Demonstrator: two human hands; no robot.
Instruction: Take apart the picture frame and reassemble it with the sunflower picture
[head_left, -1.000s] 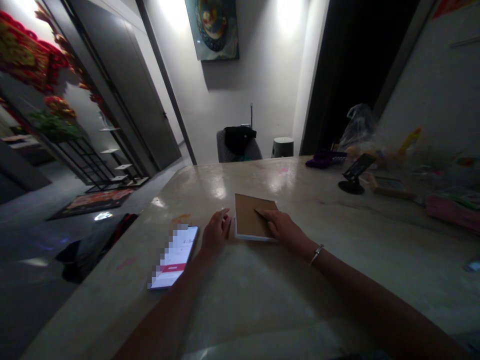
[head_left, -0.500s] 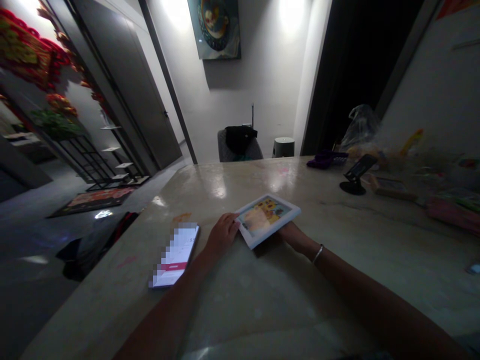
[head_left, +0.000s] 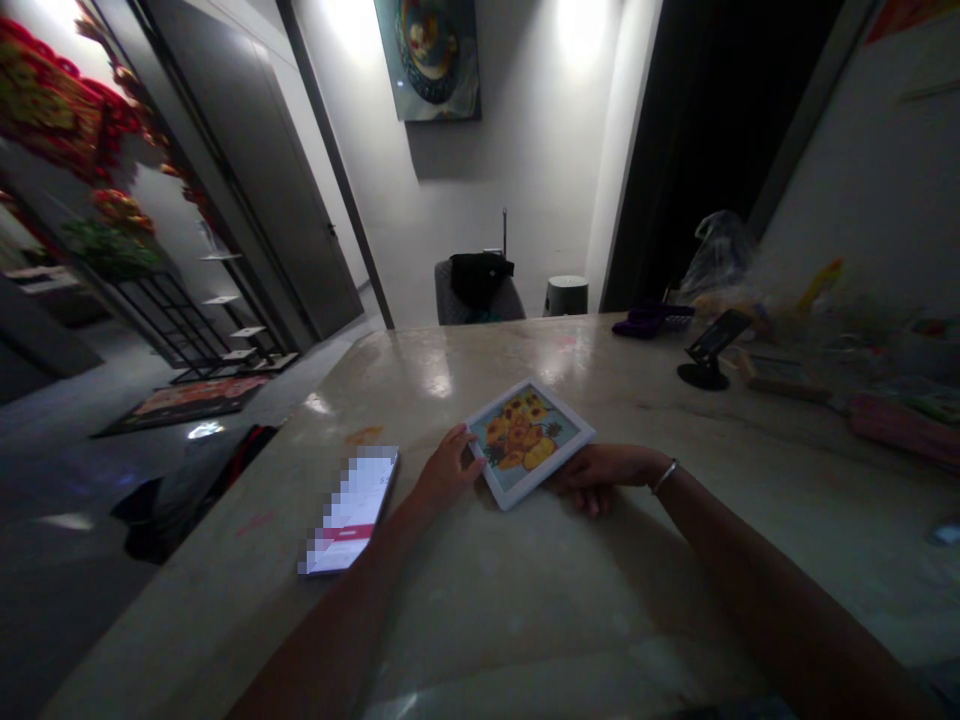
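Observation:
A white picture frame [head_left: 531, 440] with a painting of yellow and orange sunflowers lies face up, tilted a little, over the marble-like tabletop [head_left: 510, 610]. My left hand [head_left: 450, 468] grips its left edge, thumb along the near side and fingers by the far corner. At the lower right edge is my right hand [head_left: 604, 470], back up, with its fingers curled in against the frame; some fingertips are hidden beneath it. A bracelet [head_left: 664, 477] circles my right wrist. Left of my left forearm rests a phone [head_left: 364, 500] with its screen lit, partly pixelated.
On the right stand a black phone stand [head_left: 709, 355], a purple item [head_left: 645, 320], a wooden frame [head_left: 784, 375], a clear plastic bag [head_left: 720, 260] and a pink item [head_left: 900, 430]. Beyond the table's far edge is a grey chair [head_left: 446, 290] with dark cloth on it.
My right hand has come out from beneath the picture frame to its lower right edge, back of the hand showing. The frame's face has tilted more toward me, and the glare on it is gone.

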